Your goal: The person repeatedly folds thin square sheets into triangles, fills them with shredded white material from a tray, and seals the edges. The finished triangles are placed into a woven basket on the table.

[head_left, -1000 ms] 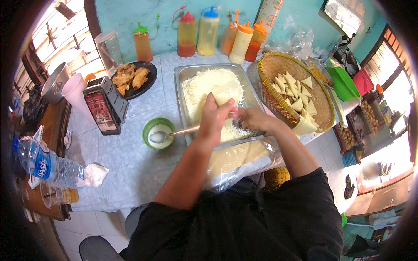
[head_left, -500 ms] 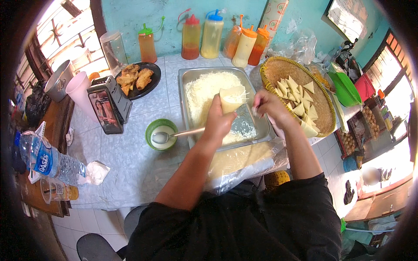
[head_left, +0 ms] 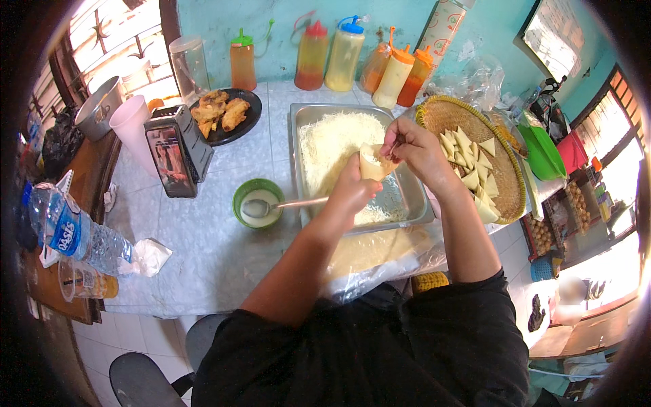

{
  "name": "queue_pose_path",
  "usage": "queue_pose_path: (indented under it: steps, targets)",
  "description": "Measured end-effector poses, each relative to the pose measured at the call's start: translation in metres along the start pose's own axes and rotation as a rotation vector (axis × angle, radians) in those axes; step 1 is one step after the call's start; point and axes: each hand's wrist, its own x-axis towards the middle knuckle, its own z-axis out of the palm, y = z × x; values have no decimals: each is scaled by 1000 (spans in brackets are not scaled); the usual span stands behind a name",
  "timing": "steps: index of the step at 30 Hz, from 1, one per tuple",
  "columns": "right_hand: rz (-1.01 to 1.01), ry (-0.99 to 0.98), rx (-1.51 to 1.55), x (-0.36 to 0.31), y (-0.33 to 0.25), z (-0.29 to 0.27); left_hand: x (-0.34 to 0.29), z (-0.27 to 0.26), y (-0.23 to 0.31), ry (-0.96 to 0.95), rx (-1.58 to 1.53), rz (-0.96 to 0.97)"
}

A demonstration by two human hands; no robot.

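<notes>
My left hand (head_left: 351,190) is closed around a pale pastry wrapper (head_left: 369,165) rolled into a cone, its mouth facing up. At that mouth, the fingers of my right hand (head_left: 419,150) are pinched together; what is between them is hidden. Both hands are over a metal tray (head_left: 296,136) heaped with white shreds (head_left: 333,144), with bare metal showing at the right. Beside my left wrist, a metal spoon (head_left: 298,203) leans in a green bowl (head_left: 239,203) of white liquid. Folded pastry triangles (head_left: 472,161) lie on a round woven tray (head_left: 505,193) to the right.
Plastic-covered pastry sheets (head_left: 369,254) lie in front of the tray. Sauce bottles (head_left: 344,57) line the wall. Left of the bowl are a phone (head_left: 171,159) against a holder, a black plate (head_left: 249,122) of fried food, a water bottle (head_left: 81,234) and a plastic cup (head_left: 85,280).
My right hand has moved left to the cone's mouth, from beside it. The strands that stuck out of the cone no longer show. The view has shifted slightly.
</notes>
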Motion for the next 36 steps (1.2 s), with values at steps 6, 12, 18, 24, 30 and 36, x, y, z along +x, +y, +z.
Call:
queue_pose_path:
  steps: [6, 12, 18, 24, 30, 36]
  targets:
    - [-8, -37, 97, -3, 2, 0, 0, -1, 2, -45, -8, -42]
    - [232, -88, -43, 2, 77, -20, -5, 2, 15, 8, -151, -19]
    - [308, -422, -251, -39, 79, 23, -3, -2, 3, 4, -275, 79]
    - [360, -490, -135, -43, 94, 13, 1, -2, -1, -19, -238, 64]
    - [365, -272, 33, -35, 95, 3, 1, 1, 2, 38, -185, 111]
    - [405, 20, 209, -22, 44, -20, -2, 3, 4, 157, -27, 136]
